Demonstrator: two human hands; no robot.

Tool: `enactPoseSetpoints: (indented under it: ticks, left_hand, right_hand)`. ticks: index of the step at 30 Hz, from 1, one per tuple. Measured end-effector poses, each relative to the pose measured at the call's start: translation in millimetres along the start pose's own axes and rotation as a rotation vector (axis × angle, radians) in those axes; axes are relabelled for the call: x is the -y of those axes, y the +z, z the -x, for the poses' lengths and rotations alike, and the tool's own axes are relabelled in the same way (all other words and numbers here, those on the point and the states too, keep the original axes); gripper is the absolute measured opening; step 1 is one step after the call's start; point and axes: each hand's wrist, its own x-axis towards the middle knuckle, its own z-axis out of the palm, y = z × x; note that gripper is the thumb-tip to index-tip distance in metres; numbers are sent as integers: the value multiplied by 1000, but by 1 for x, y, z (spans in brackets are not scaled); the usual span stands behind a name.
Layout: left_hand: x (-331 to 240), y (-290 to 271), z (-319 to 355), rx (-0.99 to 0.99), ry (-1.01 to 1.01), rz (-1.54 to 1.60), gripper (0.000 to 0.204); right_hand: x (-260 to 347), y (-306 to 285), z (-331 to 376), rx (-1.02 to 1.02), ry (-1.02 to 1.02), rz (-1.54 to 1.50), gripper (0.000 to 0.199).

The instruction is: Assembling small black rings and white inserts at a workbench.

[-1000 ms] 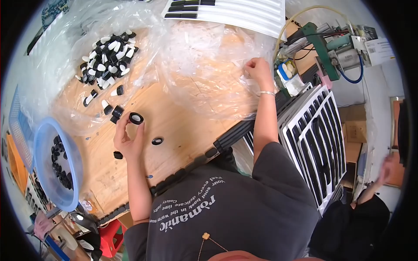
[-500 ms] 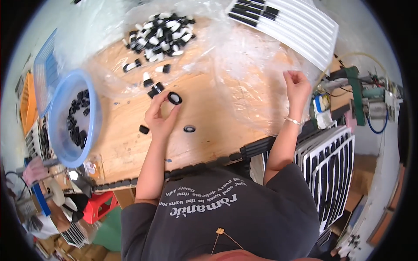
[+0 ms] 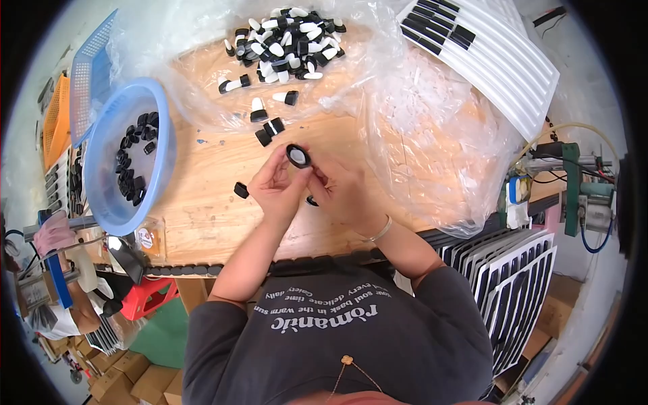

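Both my hands, left hand (image 3: 275, 185) and right hand (image 3: 339, 189), pinch one black ring cap (image 3: 298, 156) together, black-and-white pieces (image 3: 283, 42) heaped beyond my fingertips.

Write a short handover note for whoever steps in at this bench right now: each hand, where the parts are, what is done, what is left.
Left hand: pinches a black ring cap.
Right hand: fingertips meet the same cap.
Parts: black-and-white pieces piled on clear plastic sheet; a few loose near the hands.
Done: black pieces lie in the blue basin.
Left: the large pile remains.
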Motion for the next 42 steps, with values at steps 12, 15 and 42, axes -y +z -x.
enactPoseSetpoints:
  ticks: [12,15,42]
  left_hand:
    - [-15,11,11,-12,-136,259,46]
    - [-17,10,13,-35,-116,281,46]
    - [-6,-3,-15,169,594,-581,51]
  right_hand:
    - [0,9,9,-82,-36,-105,21]
    - [3,9,7,-115,-49,-153,21]
    - [-4,-21,-4,-216,-265,-151,19]
